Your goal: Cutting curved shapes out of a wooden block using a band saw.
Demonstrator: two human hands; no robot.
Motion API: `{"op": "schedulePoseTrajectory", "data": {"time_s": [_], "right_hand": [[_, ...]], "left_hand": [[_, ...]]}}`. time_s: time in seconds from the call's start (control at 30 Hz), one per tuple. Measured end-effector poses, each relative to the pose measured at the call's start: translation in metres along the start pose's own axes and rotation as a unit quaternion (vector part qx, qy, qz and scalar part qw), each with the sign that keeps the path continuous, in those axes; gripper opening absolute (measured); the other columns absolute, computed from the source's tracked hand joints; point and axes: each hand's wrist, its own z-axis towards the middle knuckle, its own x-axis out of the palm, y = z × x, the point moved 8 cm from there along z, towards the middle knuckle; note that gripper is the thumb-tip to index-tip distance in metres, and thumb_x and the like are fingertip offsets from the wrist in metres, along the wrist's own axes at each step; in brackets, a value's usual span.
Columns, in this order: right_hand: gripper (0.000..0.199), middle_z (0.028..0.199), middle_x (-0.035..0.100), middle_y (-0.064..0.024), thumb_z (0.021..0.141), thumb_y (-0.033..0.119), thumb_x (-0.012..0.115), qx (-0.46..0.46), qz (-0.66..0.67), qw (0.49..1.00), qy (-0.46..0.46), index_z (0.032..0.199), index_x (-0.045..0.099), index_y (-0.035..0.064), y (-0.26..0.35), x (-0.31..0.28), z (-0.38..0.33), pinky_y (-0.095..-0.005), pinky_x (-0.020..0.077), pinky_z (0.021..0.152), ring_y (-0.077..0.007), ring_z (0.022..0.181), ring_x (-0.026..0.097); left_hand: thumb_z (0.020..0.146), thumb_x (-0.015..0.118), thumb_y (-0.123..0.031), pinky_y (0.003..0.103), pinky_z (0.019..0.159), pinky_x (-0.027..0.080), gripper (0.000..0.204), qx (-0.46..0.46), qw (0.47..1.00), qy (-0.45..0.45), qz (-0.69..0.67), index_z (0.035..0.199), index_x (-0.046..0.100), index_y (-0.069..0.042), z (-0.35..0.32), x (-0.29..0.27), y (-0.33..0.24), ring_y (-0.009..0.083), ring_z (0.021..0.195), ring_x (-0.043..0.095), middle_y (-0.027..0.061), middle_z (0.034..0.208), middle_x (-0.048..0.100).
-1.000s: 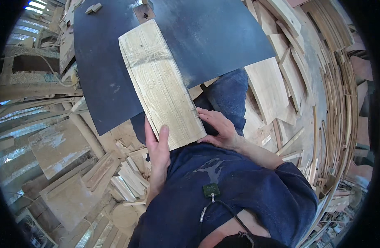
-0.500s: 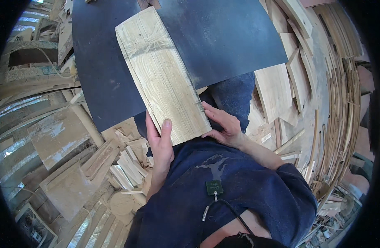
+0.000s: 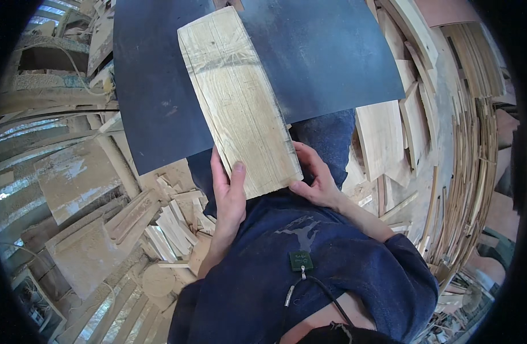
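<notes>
A long, pale wooden board (image 3: pixel 240 114) with visible grain and a darker band near its far end lies between my two hands, tilted a little to the left at the far end. My left hand (image 3: pixel 229 189) grips its near left edge, thumb on the top face and fingers at the side and beneath. At the near right corner my right hand (image 3: pixel 318 180) holds the board, thumb at the corner and fingers along the right edge. Beneath the board's far part is a dark flat machine table (image 3: pixel 338 63) dusted with sawdust. The board's underside is hidden.
Stacked wooden planks (image 3: pixel 381 137) stand right of the dark table. Long thin strips (image 3: pixel 470 160) lean further right. At lower left lies a heap of offcuts (image 3: pixel 174 229), near dusty panels (image 3: pixel 77 178) and slatted boards. A slot (image 3: pixel 232 4) interrupts the table at the top.
The board has shifted slightly right in view and turned a little more upright. My right thumb has moved onto the board's near corner. Both hands keep their hold.
</notes>
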Motion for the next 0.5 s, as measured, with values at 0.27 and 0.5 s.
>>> {"op": "schedulePoseTrajectory", "data": {"time_s": [0.27,0.5], "right_hand": [[0.073,0.136,0.071,-0.0118,0.08,0.014,0.07,0.083,0.037,0.988,-0.126,0.151,0.061,-0.0032,-0.004,-0.091,-0.014,-0.0319,0.0486,0.109,-0.0179,0.125,0.065],[0.06,0.074,0.056,-0.008,0.068,0.029,0.075,-0.272,-0.293,0.917,-0.008,0.12,0.082,0.0014,0.19,-0.106,-0.003,-0.0361,0.0328,0.061,-0.0201,0.069,0.052]], "left_hand": [[0.078,0.092,-0.017,0.045,0.107,0.052,0.103,0.126,0.886,0.048,0.444,0.163,0.037,0.001,0.001,0.001,-0.056,0.038,0.133,0.055,0.0261,0.144,0.052],[0.062,0.099,-0.022,0.056,0.122,0.038,0.11,0.53,0.623,0.221,0.532,0.159,0.049,-0.01,0.009,0.106,-0.165,0.0436,0.151,0.043,0.02,0.163,0.046]]}}
